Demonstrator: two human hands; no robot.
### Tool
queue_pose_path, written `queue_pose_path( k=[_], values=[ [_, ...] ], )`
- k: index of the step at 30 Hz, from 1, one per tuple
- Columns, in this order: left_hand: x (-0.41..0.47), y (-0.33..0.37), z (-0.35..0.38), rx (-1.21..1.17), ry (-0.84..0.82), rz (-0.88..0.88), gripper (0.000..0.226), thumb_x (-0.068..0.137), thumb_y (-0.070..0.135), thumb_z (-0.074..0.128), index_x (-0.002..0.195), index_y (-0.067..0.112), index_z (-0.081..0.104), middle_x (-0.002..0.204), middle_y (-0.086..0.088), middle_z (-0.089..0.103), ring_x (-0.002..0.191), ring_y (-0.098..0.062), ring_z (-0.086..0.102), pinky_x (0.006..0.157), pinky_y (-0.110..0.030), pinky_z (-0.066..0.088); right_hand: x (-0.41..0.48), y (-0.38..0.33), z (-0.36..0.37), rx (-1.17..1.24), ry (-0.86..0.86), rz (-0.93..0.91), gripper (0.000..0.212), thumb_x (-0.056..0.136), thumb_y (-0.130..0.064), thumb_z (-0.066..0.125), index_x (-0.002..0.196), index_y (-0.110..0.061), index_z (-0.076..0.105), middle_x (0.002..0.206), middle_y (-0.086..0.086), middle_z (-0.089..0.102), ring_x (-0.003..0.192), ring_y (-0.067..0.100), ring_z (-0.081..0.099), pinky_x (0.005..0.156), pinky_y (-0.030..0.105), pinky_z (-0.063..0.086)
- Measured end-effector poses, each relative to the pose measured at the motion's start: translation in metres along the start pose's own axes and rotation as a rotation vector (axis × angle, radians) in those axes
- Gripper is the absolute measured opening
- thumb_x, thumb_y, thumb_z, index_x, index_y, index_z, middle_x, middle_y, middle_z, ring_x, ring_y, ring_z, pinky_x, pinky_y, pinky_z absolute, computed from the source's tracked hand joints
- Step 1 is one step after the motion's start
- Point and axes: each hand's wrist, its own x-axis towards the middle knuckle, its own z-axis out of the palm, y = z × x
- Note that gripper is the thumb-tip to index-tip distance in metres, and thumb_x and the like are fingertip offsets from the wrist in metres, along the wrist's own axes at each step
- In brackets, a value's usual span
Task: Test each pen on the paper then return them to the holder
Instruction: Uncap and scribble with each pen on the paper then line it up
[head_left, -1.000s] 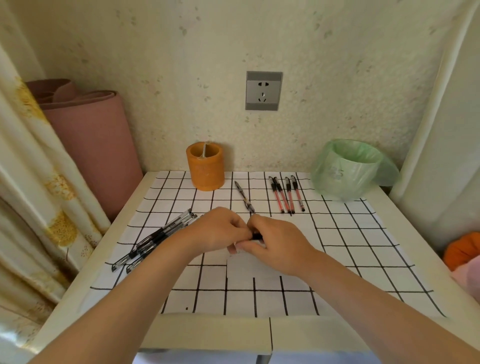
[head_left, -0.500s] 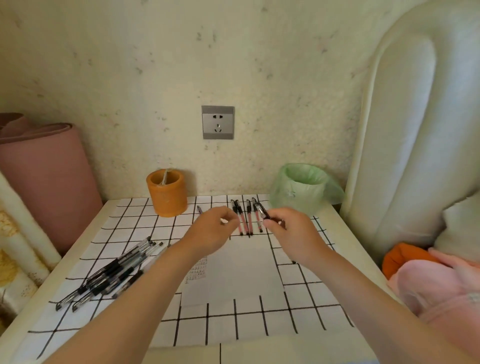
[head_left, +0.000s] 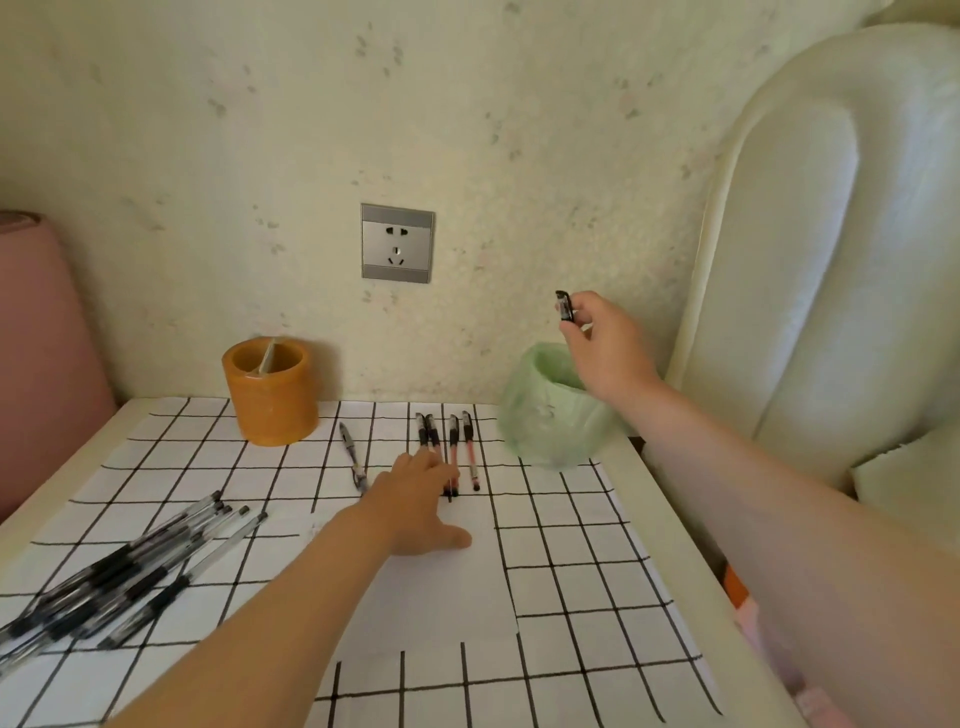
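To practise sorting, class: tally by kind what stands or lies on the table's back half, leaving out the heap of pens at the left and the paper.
Pens in a row: 4
Single pen: 1
Orange holder: 1
Green-bagged bin: 1
Total: 7

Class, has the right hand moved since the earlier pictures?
Yes. The right hand, pinching a dark cap, rose from the paper to above the green bin.

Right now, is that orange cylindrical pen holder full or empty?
Almost empty: the orange cylindrical pen holder shows just one pale slim item leaning inside; its bottom is hidden.
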Motion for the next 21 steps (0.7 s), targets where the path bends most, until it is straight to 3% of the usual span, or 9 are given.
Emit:
queue_pose_path(
  k=[6, 8, 12, 21],
  values=[
    [0.004, -0.006, 0.005, -0.003, 0.028, 0.017, 0.091, 0.079, 0.063, 0.068, 0.153, 0.030, 0.027, 0.155, 0.006, 0.022, 0.141, -0.018, 0.025, 0.113, -0.039, 0.030, 0.018, 0.026, 0.016, -0.379, -0.245, 0.054, 0.018, 0.098, -0.024, 0.050, 0.105, -0.013, 0.062, 0.099, 0.011, 0.071, 0.088, 0.034, 0.063, 0.071, 0.039, 0.050],
    [0.005, -0.007, 0.007, -0.008, 0.030, 0.019, 0.093, 0.078, 0.064, 0.068, 0.154, 0.030, 0.026, 0.156, 0.006, 0.021, 0.141, -0.018, 0.025, 0.113, -0.039, 0.030, 0.021, 0.029, 0.018, -0.473, -0.340, 0.102, 0.024, 0.097, -0.023, 0.051, 0.115, -0.013, 0.064, 0.111, 0.011, 0.070, 0.099, 0.033, 0.063, 0.080, 0.040, 0.053],
    [0.007, -0.005, 0.008, 0.006, 0.047, 0.024, 0.091, 0.079, 0.064, 0.067, 0.153, 0.030, 0.027, 0.155, 0.005, 0.022, 0.141, -0.018, 0.025, 0.114, -0.039, 0.028, 0.021, 0.027, 0.018, -0.409, -0.404, 0.142, 0.038, 0.097, -0.017, 0.052, 0.135, -0.013, 0.057, 0.134, 0.009, 0.060, 0.120, 0.028, 0.057, 0.098, 0.036, 0.048],
    [-0.012, -0.016, -0.006, -0.101, 0.234, 0.026, 0.064, 0.089, 0.052, 0.062, 0.145, 0.028, 0.042, 0.142, 0.004, 0.041, 0.133, -0.016, 0.036, 0.106, -0.035, 0.040, -0.012, -0.035, 0.039, -0.217, -0.408, 0.022, 0.023, 0.095, -0.021, 0.055, 0.112, -0.017, 0.069, 0.110, 0.000, 0.068, 0.096, 0.019, 0.064, 0.086, 0.029, 0.050]
  ],
)
